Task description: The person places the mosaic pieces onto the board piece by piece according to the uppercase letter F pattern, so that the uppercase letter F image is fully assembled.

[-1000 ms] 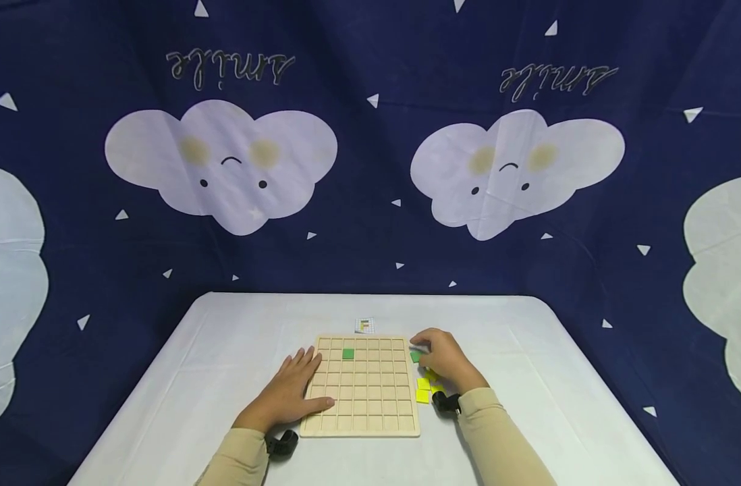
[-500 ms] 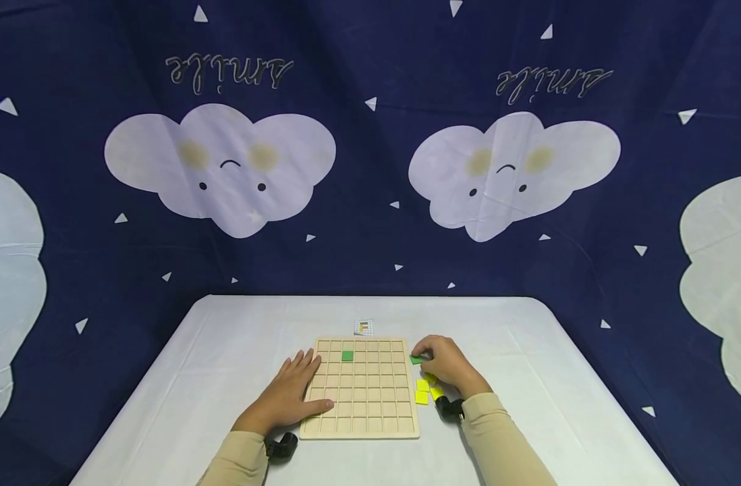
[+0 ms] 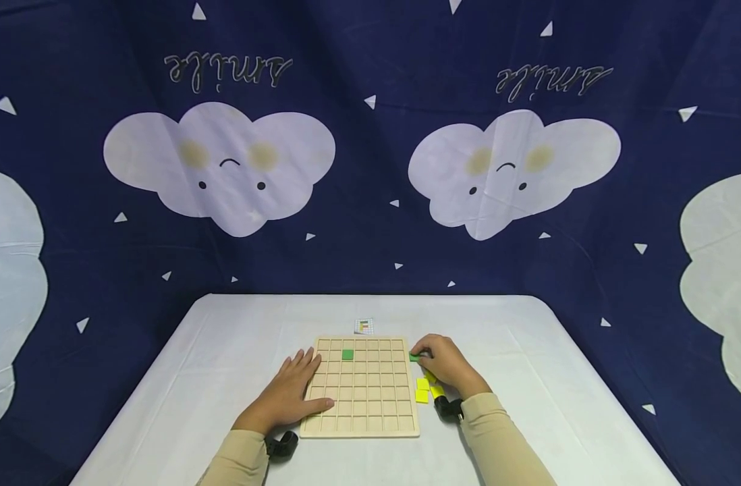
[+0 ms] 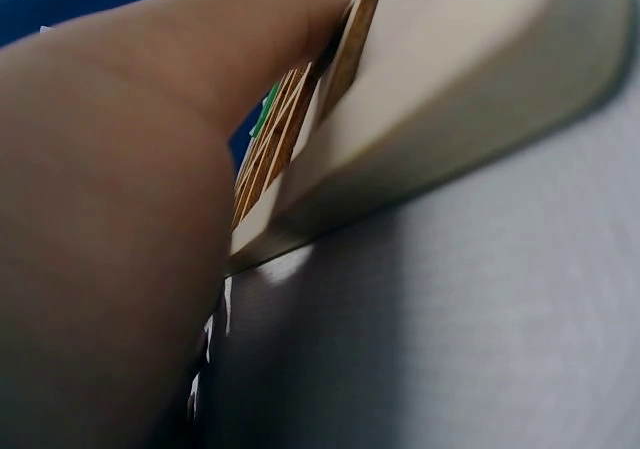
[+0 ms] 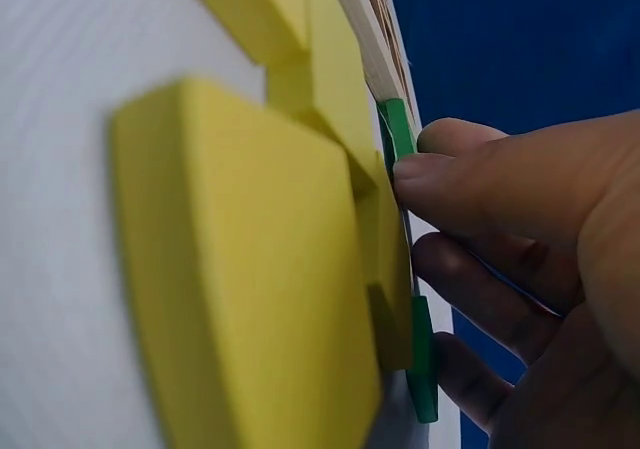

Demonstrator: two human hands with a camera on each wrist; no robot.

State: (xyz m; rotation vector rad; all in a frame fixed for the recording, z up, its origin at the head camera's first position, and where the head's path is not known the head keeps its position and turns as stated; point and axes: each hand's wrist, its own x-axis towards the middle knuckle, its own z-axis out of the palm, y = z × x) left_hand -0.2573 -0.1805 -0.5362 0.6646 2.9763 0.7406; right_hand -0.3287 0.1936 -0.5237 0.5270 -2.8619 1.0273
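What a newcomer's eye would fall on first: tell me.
The blue backdrop with its upside-down cloud faces dominates, rising behind the white table. One green tile stands out in the far-left part of the wooden board, and yellow tiles lie beside its right edge.

A dark blue cloth (image 3: 370,169) fills the upper frame, printed with white triangles (image 3: 198,13), upside-down clouds (image 3: 225,135) at upper left and right, and inverted "smile" lettering (image 3: 227,71); a white table (image 3: 528,351) spans the lower frame.
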